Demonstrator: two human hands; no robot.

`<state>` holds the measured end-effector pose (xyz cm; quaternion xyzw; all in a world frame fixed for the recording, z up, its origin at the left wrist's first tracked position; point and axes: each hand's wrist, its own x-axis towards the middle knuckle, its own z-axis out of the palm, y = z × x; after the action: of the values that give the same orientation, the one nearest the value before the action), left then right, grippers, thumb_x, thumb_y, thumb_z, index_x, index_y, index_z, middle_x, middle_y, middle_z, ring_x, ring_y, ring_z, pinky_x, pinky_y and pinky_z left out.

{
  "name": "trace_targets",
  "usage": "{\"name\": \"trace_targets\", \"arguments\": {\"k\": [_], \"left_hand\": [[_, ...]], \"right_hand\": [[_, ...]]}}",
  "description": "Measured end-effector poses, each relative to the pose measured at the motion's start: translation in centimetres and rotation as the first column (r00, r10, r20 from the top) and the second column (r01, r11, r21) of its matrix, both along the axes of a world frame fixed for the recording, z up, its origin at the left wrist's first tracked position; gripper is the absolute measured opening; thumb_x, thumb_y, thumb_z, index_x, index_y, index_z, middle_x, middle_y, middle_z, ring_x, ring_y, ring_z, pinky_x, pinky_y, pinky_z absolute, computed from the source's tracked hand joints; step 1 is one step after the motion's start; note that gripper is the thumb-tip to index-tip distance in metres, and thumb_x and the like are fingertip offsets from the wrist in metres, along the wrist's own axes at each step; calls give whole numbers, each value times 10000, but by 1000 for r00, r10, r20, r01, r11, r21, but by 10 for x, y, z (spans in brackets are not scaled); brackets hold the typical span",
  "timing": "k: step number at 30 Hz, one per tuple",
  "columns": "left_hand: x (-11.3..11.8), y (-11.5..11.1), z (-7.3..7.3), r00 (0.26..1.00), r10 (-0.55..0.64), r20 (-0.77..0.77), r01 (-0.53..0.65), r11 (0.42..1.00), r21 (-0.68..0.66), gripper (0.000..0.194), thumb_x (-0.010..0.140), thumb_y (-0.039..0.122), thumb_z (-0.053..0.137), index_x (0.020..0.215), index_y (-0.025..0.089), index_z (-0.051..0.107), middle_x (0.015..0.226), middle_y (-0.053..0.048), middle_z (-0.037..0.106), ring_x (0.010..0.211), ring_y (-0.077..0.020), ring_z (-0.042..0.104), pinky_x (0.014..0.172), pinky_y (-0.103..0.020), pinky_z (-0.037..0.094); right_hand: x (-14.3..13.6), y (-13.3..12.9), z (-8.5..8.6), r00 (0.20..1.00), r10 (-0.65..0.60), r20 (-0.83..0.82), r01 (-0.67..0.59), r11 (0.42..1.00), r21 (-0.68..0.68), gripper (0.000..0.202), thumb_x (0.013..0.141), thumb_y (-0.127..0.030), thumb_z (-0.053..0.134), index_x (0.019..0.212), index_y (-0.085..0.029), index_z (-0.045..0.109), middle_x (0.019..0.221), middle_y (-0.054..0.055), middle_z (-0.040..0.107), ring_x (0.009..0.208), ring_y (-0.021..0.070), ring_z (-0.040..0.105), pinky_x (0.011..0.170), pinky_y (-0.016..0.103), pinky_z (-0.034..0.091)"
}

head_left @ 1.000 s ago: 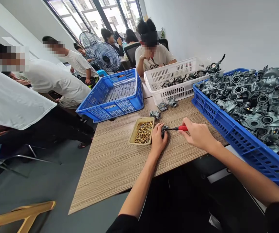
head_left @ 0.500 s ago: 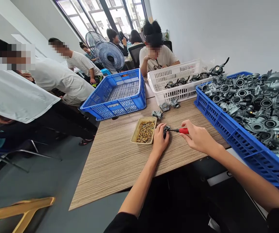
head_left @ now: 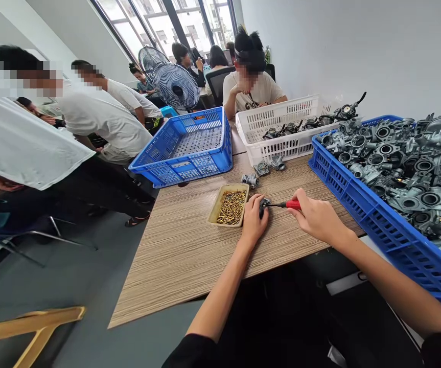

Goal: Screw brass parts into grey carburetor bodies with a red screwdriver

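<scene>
My left hand (head_left: 254,220) is closed around a small carburetor (head_left: 264,205) on the table, and its fingers cover much of the part. In my right hand (head_left: 318,217) is a screwdriver (head_left: 292,204) with a red handle, held lengthwise. Its dark shaft points left and the tip meets the carburetor; the exact contact spot is too small to make out. Just left of my left hand stands a shallow tub (head_left: 213,214) filled with small brass jets (head_left: 232,205). A few loose carburetors (head_left: 251,180) lie beyond the tub.
A blue crate (head_left: 358,197) heaped with carburetors flanks my right arm. At the table's far side stand a white crate (head_left: 277,151) with several carburetors and another blue crate (head_left: 193,171). A person (head_left: 253,87) sits opposite; others stand at left near a fan (head_left: 176,87).
My right hand and the screwdriver have shifted very slightly; the tip stays at the carburetor. My left hand keeps its hold. The view has tilted a little, and a person at left has moved.
</scene>
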<state>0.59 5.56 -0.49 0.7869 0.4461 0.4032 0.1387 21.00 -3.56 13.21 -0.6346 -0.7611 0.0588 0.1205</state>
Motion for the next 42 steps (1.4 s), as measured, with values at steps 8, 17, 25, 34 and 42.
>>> {"name": "trace_targets", "arguments": {"k": [8,17,25,34,42], "left_hand": [[0,-2,0,1000,-1,-3,1,1000,3,429,966,186,544,1393,220,539,1415,-132,600,1359,-287,547,1156,-473,459],[-1,-2,-1,1000,-3,7,3,1000,4,415,966,182,547,1381,210,546,1411,-139,600,1365,-288,541,1153,-473,460],[0,0,-2,1000,0,6,0,1000,5,410,966,176,551,1374,205,548,1405,-135,603,1364,-284,542,1149,-461,468],[-1,0,-1,1000,2,8,-2,1000,10,395,972,172,534,1365,202,559,1400,-139,606,1350,-282,552,1141,-461,475],[0,0,-1,1000,-2,9,2,1000,1,392,979,169,515,1367,206,560,1400,-137,608,1354,-282,550,1139,-462,474]], "right_hand": [[4,1,3,1000,-21,3,21,999,-29,213,1090,-383,489,1192,-197,481,1022,104,785,867,289,759,601,308,315],[1,-1,5,999,-10,50,13,998,-61,165,1092,-343,487,1160,-194,466,942,90,773,815,279,751,595,305,280],[4,0,7,1000,-5,-4,5,996,-93,168,1097,-354,489,1161,-201,457,955,80,780,848,277,759,618,298,324],[6,-2,8,996,44,-78,-50,996,-78,147,1063,-275,529,1178,-210,463,944,56,757,819,269,741,629,296,315],[7,0,8,998,47,-35,-50,995,-91,143,1075,-284,530,1177,-203,473,967,71,767,835,266,743,617,299,283]]}}
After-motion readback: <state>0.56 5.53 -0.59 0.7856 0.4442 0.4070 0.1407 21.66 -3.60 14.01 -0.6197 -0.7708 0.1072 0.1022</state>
